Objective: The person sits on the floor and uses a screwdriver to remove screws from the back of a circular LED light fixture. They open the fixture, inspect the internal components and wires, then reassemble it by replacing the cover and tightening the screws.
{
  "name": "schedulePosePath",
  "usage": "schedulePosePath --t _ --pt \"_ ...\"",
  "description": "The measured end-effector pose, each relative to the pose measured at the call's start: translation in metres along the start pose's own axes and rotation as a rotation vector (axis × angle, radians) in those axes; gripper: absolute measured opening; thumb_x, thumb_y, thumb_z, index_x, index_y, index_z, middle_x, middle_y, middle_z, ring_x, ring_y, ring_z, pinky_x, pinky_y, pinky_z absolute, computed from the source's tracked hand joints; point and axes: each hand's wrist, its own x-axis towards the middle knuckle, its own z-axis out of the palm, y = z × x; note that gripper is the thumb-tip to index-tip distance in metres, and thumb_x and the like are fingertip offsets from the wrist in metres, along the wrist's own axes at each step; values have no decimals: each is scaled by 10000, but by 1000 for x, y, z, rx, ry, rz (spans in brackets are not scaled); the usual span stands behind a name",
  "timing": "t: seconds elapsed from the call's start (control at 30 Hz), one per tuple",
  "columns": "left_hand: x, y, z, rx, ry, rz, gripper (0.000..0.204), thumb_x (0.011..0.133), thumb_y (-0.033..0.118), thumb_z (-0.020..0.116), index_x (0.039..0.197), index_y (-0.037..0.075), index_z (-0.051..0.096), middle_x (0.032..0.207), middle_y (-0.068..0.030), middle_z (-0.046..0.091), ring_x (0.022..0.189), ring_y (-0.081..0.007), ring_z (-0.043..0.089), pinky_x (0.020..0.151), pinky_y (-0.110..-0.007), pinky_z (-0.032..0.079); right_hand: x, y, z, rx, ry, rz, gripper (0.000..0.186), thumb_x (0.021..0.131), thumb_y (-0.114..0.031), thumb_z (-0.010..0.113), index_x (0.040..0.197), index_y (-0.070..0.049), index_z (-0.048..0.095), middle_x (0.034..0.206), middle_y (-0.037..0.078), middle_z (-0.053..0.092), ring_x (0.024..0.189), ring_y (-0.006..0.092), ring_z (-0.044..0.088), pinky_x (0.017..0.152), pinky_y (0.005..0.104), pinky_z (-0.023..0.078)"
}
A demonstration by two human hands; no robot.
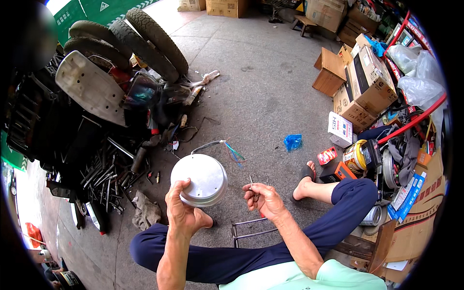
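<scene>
Nearest, the left hand (181,212) clasps the rim of a round silver metal motor housing (200,180), tilting its face up, wires trailing far. Right of it, the right hand (263,199) pinches 1 thin metal pin (251,181) upright.

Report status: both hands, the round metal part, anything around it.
Left hand grips round silver housing by its rim. Right hand pinches a thin pin-like piece. Housing's wires dangle free; tools pile left, apart.
</scene>
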Motion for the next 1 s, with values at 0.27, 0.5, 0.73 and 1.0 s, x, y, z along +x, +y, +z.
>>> schedulePosePath --t 0.27,0.5,0.73,1.0 --pt "-8 5 7 -190 -77 -97 293 732 146 565 995 15 576 919 -67 630 867 -208 602 812 -337 490 -7 -8 14 -25 -53 6 265 882 -156 504 1046 39 576 807 93 634 635 147 623 550 263 525" --pt "-9 7 9 -218 -203 -131 318 720 135 540 1005 -1 575 937 -72 625 886 -221 594 842 -330 463 -11 -12 21 -13 -57 -19 264 872 -127 501 1031 71 573 784 119 642 612 166 628 521 276 525" --pt "-9 4 6 -190 -202 -105 337 703 122 539 1012 -8 572 954 -87 622 915 -225 584 876 -341 442 -12 -12 22 -15 -84 -14 269 869 -127 511 1047 67 567 779 103 636 608 155 623 525 270 524" --pt "-11 6 11 -186 -239 -135 340 708 124 536 1016 -15 573 962 -98 628 912 -226 589 872 -330 447 -12 -12 21 -26 -73 -8 275 871 -134 514 1061 59 562 770 92 632 605 150 621 521 262 523"
